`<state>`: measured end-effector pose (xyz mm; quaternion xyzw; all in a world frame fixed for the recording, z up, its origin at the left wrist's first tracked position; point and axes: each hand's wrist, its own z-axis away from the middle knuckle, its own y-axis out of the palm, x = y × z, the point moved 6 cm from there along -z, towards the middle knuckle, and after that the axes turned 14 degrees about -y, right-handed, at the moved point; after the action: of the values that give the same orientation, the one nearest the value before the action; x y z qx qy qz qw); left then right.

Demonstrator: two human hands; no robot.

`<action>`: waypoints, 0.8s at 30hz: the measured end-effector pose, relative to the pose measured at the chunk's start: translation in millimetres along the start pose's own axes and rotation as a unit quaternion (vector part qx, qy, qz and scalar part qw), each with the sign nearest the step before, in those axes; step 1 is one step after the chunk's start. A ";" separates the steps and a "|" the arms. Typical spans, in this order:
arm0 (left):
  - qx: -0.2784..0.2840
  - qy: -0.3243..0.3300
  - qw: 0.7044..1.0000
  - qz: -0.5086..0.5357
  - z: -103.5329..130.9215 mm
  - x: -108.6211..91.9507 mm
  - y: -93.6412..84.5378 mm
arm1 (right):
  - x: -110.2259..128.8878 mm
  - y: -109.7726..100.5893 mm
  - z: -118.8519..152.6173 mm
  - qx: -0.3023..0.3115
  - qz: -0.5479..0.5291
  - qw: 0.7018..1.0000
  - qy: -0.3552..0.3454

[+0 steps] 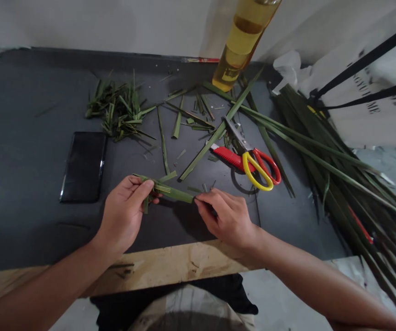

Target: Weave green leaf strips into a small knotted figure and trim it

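My left hand (125, 211) is closed around a small folded bundle of green leaf strips, its thumb pressing on top. From that bundle a broad leaf strip (180, 195) runs to the right, and my right hand (225, 214) pinches its far end. The strip stretches between both hands, low over the grey tabletop. Behind my right hand lie scissors (244, 140) with one yellow and one red handle, blades partly apart. They rest across a red-handled utility knife (230, 157). My fingers hide part of the folded bundle.
A black phone (83, 166) lies left, near a pile of folded leaf pieces (118, 108). Leaf scraps scatter mid-table. A bottle of yellow liquid (241, 46) stands at the back. Long leaves (342, 188) overhang the right edge beside a white bag (366, 101). A wooden edge (177, 266) runs in front.
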<state>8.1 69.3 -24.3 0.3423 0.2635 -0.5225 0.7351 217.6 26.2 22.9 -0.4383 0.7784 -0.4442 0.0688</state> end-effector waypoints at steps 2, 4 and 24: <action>0.004 0.000 1.000 0.008 -1.1 0.5 -0.3 | 1.6 0.2 -0.1 0.010 -0.001 1.000 -0.008; 0.002 0.002 1.000 0.006 -1.9 0.5 -1.1 | 2.3 0.0 0.5 0.020 -0.003 1.000 -0.010; -0.008 0.004 1.000 -0.011 -3.7 -1.1 -5.2 | 6.3 -4.1 3.7 0.034 0.009 0.999 -0.021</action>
<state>2.8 71.7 -27.0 0.3356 0.2745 -0.5272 0.7308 218.1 18.2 25.6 -0.4378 0.7652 -0.4604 0.1041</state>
